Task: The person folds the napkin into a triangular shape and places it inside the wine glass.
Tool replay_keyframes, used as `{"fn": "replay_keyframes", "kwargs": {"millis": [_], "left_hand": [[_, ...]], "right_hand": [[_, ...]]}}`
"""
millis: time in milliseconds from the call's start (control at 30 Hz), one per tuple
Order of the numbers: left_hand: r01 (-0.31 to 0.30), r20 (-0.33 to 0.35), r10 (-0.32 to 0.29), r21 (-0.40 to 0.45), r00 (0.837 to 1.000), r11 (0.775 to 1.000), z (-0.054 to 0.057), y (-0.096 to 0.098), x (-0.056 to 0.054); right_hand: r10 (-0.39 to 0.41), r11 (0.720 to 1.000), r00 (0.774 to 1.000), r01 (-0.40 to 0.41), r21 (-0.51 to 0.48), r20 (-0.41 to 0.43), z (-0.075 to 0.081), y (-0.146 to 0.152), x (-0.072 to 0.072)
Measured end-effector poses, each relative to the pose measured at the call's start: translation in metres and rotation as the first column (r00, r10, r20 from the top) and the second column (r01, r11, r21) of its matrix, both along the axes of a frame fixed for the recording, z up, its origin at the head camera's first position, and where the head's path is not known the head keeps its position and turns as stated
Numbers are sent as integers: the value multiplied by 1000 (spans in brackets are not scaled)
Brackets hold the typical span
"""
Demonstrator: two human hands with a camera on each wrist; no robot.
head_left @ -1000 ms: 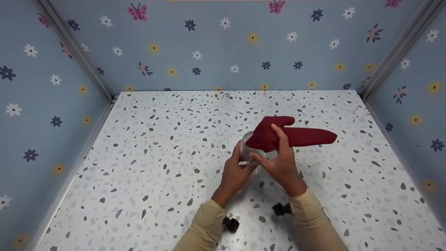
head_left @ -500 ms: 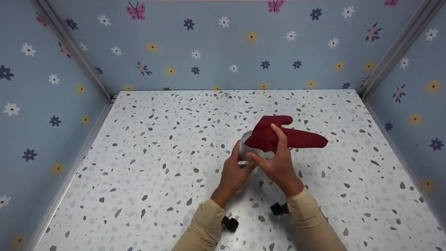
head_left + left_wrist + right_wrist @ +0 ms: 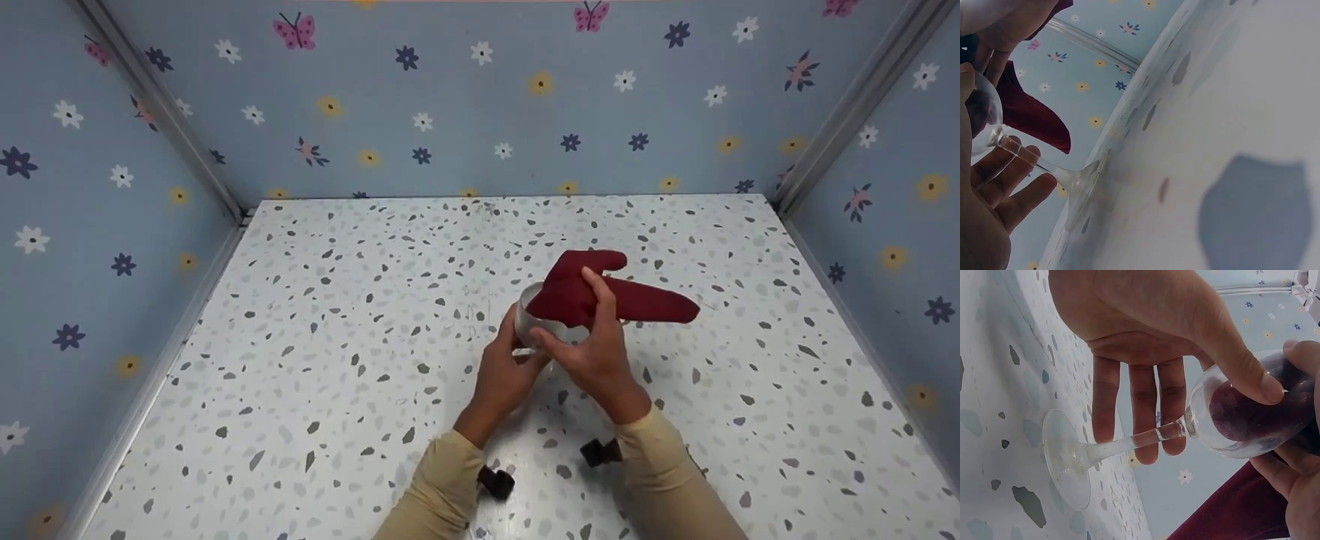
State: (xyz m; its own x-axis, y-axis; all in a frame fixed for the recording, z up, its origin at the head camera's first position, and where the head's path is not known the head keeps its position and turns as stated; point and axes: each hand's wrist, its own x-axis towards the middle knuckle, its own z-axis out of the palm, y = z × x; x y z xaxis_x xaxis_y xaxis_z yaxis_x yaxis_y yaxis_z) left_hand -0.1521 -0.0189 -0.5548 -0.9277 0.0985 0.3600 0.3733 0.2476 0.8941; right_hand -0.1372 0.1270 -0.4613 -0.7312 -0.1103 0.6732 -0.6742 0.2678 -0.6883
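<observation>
In the head view, my left hand (image 3: 508, 375) holds a clear stemmed wine glass (image 3: 528, 319), tilted, with its thumb on the bowl. The left wrist view shows the left hand's other fingers spread by the glass stem (image 3: 1044, 163). A dark red cloth (image 3: 649, 300) is tucked into the bowl, bunched inside the glass as the right wrist view shows (image 3: 1235, 413), and its loose end hangs out to the right. My right hand (image 3: 600, 360) grips this cloth at the rim, index finger over it and thumb against the bowl. Whether the glass foot (image 3: 1067, 458) touches the table cannot be told.
A white speckled tabletop (image 3: 337, 300) lies beneath both hands. Blue flower-patterned panels (image 3: 480, 97) rise at the back and both sides. Black wrist-worn pieces (image 3: 496, 482) sit at both sleeves.
The cloth's loose end has swung a little left and toward me. My right hand has shifted slightly left with it, while the left hand and glass stay nearly in place.
</observation>
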Motion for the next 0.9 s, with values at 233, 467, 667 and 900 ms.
{"fn": "replay_keyframes", "kwargs": {"millis": [233, 467, 667, 900], "left_hand": [[-138, -65, 129, -166, 990, 976, 1, -1, 0], [-191, -175, 164, -153, 971, 970, 2, -7, 2], [-227, -204, 216, -32, 955, 973, 9, -11, 2], [-186, -248, 203, 91, 947, 978, 18, -8, 1]], "right_hand": [[6, 1000, 1000, -6, -14, 7, -2, 1, -2], [1, 1000, 1000, -1, -19, 31, -18, 1, -10], [-26, 1000, 1000, 26, -2, 11, -22, -1, -13], [-29, 1000, 999, 29, -8, 27, -5, -4, -2]]}}
